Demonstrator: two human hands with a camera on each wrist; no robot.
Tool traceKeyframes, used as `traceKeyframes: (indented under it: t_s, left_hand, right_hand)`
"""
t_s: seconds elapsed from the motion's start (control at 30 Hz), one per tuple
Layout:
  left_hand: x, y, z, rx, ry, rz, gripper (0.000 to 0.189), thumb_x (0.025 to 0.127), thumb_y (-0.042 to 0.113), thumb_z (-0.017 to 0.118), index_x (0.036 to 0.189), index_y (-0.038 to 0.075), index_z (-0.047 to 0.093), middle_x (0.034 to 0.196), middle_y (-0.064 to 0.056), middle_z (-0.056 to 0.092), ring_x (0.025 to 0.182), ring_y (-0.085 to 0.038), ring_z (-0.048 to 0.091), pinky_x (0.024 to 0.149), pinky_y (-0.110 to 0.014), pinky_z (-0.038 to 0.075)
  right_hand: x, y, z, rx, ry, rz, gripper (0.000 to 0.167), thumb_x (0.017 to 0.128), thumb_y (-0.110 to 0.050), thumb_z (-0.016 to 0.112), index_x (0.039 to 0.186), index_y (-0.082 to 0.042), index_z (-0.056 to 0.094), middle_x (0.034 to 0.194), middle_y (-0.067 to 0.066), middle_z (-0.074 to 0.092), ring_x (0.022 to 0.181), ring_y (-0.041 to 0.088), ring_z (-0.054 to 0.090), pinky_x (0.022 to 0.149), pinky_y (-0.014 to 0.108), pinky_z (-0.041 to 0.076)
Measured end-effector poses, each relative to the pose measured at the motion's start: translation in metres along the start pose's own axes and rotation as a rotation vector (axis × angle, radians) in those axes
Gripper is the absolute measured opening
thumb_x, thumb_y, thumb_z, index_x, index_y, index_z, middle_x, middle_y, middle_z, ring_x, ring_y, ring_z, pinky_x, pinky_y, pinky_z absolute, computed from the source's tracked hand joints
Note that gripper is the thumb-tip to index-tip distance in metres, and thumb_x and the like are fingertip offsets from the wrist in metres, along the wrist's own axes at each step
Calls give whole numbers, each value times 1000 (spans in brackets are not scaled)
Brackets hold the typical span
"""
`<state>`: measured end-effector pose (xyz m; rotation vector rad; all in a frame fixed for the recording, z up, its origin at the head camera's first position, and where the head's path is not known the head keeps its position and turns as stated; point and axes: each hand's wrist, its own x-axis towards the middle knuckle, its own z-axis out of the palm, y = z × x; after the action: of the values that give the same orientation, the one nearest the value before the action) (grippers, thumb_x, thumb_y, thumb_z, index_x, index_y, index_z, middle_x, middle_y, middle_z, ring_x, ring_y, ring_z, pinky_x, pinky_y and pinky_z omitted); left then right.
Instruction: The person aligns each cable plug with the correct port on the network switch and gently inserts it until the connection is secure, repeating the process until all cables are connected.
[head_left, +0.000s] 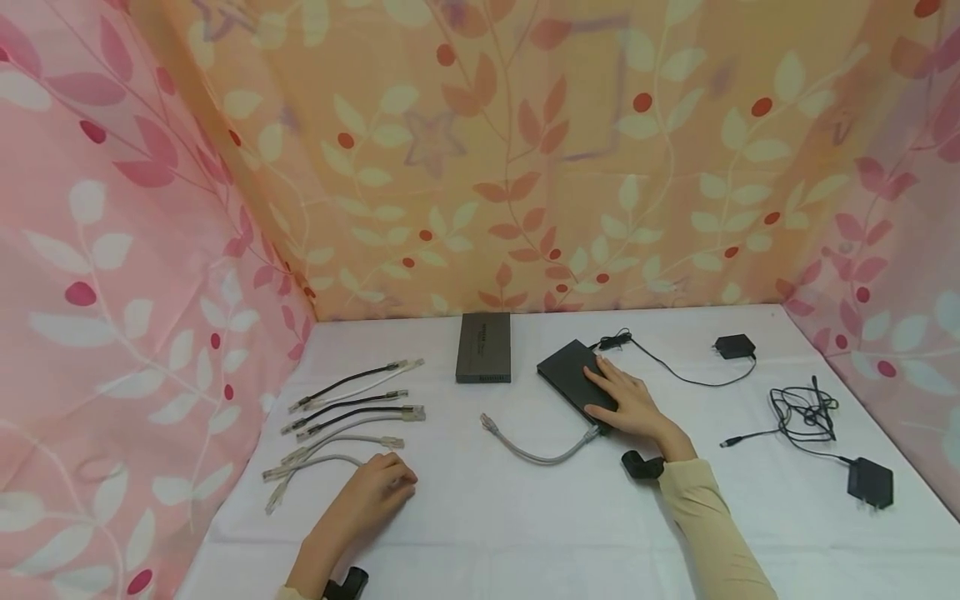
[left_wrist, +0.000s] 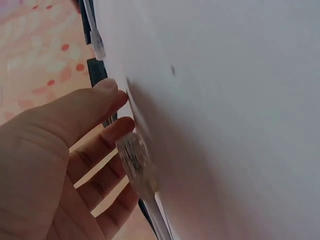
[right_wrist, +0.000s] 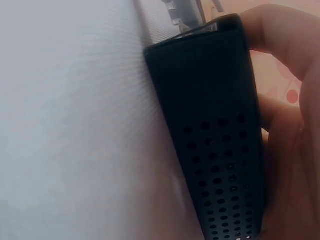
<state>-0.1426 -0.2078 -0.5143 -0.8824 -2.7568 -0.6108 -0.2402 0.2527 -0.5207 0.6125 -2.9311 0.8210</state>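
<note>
Cable (head_left: 546, 459) plugs into black box (head_left: 568, 373) beneath spread right grip (head_left: 632, 406); left grip (head_left: 375, 490) curls loosely.

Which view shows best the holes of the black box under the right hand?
Right wrist: its close view shows the holes in rows. The head view shows the black box, but no distinct holes; the left wrist shows none.

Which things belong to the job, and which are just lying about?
In hand:
- flat black perforated box, under the right hand's fingers
- short grey cable, seemingly plugged in
- thin black power cord, apparently attached

Apparently lying about:
- dark grey rectangular box
- coiled black cord with square adapter
- row of short grey and black cables
</note>
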Motion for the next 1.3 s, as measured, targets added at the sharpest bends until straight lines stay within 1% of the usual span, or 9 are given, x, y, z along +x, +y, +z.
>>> traceKeyframes:
  t_s: [0.2,0.37,0.47,0.57,0.73,0.87,1.1,1.2,1.3]
  left_hand:
    - [-11,-4,-14,11,-33,-33,14,75,23,77,87,21,69,88,15,58,78,-3,50,67,-25,43]
    - [-18,-9,-25,9,-38,-51,20,71,21,79,89,20,70,91,14,60,84,-5,55,74,-30,47]
    - [-21,-13,-28,-4,-26,-24,24,70,16,79,92,18,70,94,13,61,87,-7,57,78,-31,48]
    - [-22,-17,-29,-15,0,19,26,69,9,78,93,16,71,95,10,63,86,-9,60,77,-29,49]
    - [-19,-22,-26,0,37,60,26,69,5,77,91,16,70,91,10,62,80,-9,59,71,-26,48]
    - [-16,-24,-24,23,74,90,26,70,7,78,93,16,69,91,10,62,79,-9,59,70,-29,48]
    - [-8,-21,-24,58,121,55,24,79,9,72,99,19,66,96,10,62,87,-10,60,76,-38,48]
    - [0,-19,-22,56,147,81,25,79,7,71,102,15,65,96,8,62,86,-12,62,76,-34,49]
    - [8,-15,-20,29,133,82,24,81,6,69,105,12,64,93,6,61,82,-10,61,74,-28,50]
  right_hand:
    - [0,1,0,0,4,-7,72,86,-45,59,145,-13,32,154,16,14,140,35,13,102,59,14]
    - [-1,2,1,-2,10,-10,72,86,-45,59,145,-13,32,154,16,15,140,35,13,102,59,15]
    - [-1,2,1,2,10,-10,72,86,-45,59,145,-13,32,154,16,15,140,35,14,101,59,15]
    - [-1,1,1,9,9,-9,72,86,-45,59,144,-13,33,154,16,15,140,35,14,101,59,15]
    - [-1,1,0,-6,10,-4,72,86,-46,59,145,-13,32,154,16,15,140,35,14,101,59,15]
    - [-1,0,1,2,8,-4,72,86,-46,59,144,-13,33,153,16,15,140,35,14,101,59,15]
    - [0,-1,2,-1,10,-4,72,86,-46,59,144,-13,33,154,16,15,140,35,15,102,59,15]
    - [0,-1,1,-5,9,-5,72,86,-46,59,144,-13,33,153,16,15,140,36,15,101,59,15]
    - [-1,-1,-1,-4,9,-6,72,86,-46,59,144,-13,33,154,16,15,139,36,15,101,59,15]
